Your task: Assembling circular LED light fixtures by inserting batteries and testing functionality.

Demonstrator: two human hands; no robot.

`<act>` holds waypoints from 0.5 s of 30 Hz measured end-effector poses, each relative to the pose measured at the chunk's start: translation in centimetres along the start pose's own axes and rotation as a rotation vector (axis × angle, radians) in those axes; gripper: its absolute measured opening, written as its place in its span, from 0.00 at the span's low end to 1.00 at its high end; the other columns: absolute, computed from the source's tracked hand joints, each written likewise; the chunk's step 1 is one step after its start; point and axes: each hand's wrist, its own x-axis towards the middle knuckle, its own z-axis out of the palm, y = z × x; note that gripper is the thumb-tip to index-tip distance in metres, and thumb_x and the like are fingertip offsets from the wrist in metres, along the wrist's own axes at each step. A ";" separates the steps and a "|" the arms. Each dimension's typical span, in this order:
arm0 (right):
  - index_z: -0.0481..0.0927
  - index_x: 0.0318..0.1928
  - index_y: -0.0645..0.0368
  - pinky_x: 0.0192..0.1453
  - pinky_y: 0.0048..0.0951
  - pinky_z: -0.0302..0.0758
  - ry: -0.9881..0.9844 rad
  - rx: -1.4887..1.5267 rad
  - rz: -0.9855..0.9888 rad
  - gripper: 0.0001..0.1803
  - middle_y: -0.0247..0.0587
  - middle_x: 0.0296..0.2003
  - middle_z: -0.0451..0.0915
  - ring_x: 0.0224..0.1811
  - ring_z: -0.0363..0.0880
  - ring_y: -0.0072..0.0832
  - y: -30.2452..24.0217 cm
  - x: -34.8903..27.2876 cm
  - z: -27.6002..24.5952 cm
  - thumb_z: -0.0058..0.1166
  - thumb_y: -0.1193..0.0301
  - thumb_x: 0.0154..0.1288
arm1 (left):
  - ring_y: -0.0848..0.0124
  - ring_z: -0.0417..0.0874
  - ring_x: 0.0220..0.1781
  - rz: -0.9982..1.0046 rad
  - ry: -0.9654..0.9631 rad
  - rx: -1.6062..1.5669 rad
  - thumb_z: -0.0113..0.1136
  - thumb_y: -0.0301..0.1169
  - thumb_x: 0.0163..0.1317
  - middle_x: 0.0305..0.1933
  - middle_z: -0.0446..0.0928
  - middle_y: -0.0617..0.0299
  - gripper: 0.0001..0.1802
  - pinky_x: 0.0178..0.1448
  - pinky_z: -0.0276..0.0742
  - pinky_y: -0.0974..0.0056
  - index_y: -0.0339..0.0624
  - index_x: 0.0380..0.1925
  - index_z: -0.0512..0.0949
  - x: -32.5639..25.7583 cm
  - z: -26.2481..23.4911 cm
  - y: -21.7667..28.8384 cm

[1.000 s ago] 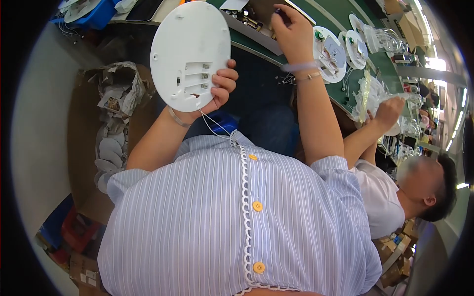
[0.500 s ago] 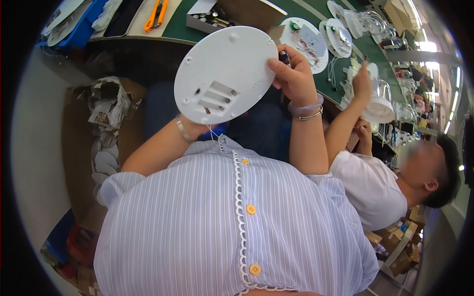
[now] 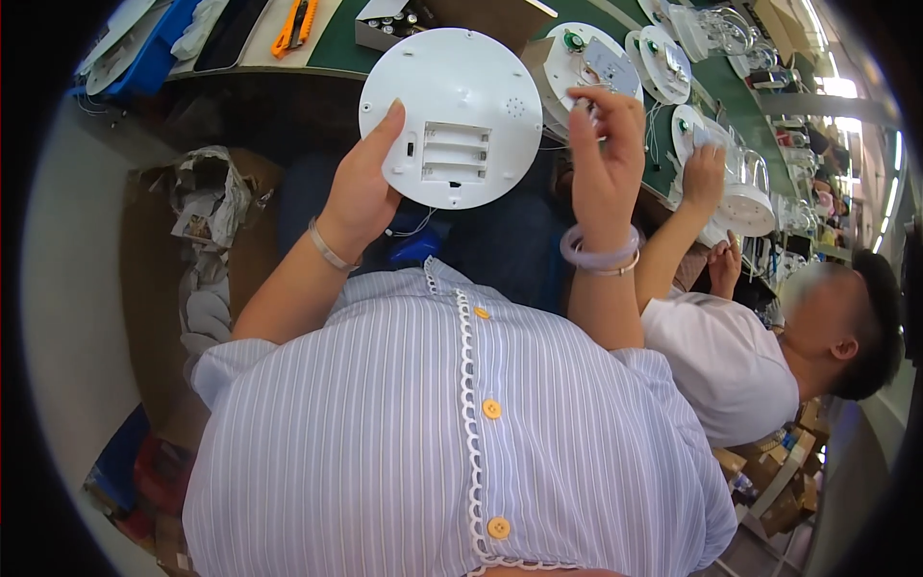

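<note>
My left hand (image 3: 361, 197) grips a round white plastic base (image 3: 452, 87) by its left edge, with the thumb on the face toward me. An open battery compartment (image 3: 457, 152) with three bare slots shows in that face, a small black switch beside it. Thin white wires (image 3: 415, 229) hang below the disc. To the right of the base and apart from it, my right hand (image 3: 611, 163) is raised with its fingers curled round a battery (image 3: 583, 104), mostly hidden by the fingers and partly blurred.
On the green table (image 3: 332, 43) stand an open box (image 3: 370, 37) of batteries and an orange cutter (image 3: 294, 27). Similar white bases with circuit parts (image 3: 611, 67) lie at the right. A co-worker (image 3: 721, 375) handles another piece there. A carton (image 3: 149, 288) with paper stands at left.
My left hand has come up to the disc's left edge, and the disc now faces me more squarely. My right hand has let go of the disc's edge and moved right.
</note>
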 end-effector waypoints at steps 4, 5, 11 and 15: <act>0.69 0.38 0.64 0.34 0.14 0.63 -0.169 0.411 0.229 0.10 0.31 0.28 0.70 0.28 0.66 0.15 -2.7 -1.9 1.4 0.47 0.77 0.54 | 0.69 0.70 0.49 -0.003 0.020 0.012 0.39 0.40 0.60 0.49 0.66 0.56 0.23 0.52 0.66 0.67 0.36 0.51 0.58 -0.4 0.5 -0.3; 0.71 0.36 0.64 0.34 0.15 0.64 -0.190 0.339 0.204 0.09 0.33 0.27 0.71 0.29 0.67 0.16 -2.9 -1.9 1.7 0.49 0.77 0.52 | 0.69 0.70 0.49 -0.007 0.048 0.010 0.39 0.40 0.60 0.49 0.66 0.56 0.23 0.52 0.66 0.67 0.36 0.51 0.58 -0.4 0.6 -0.4; 0.74 0.31 0.63 0.36 0.19 0.65 -0.155 0.144 0.119 0.10 0.38 0.26 0.73 0.30 0.68 0.22 -2.7 -2.2 1.8 0.56 0.78 0.44 | 0.68 0.70 0.49 -0.024 0.024 -0.015 0.39 0.40 0.60 0.49 0.67 0.55 0.23 0.51 0.67 0.66 0.37 0.51 0.58 -0.6 0.7 -0.5; 0.76 0.29 0.59 0.40 0.24 0.64 -0.146 -0.061 0.026 0.11 0.39 0.32 0.70 0.34 0.66 0.28 -3.1 -1.7 1.4 0.59 0.75 0.39 | 0.68 0.70 0.49 -0.028 -0.017 -0.049 0.39 0.40 0.60 0.49 0.66 0.55 0.23 0.51 0.67 0.66 0.36 0.51 0.58 -0.8 0.6 -0.6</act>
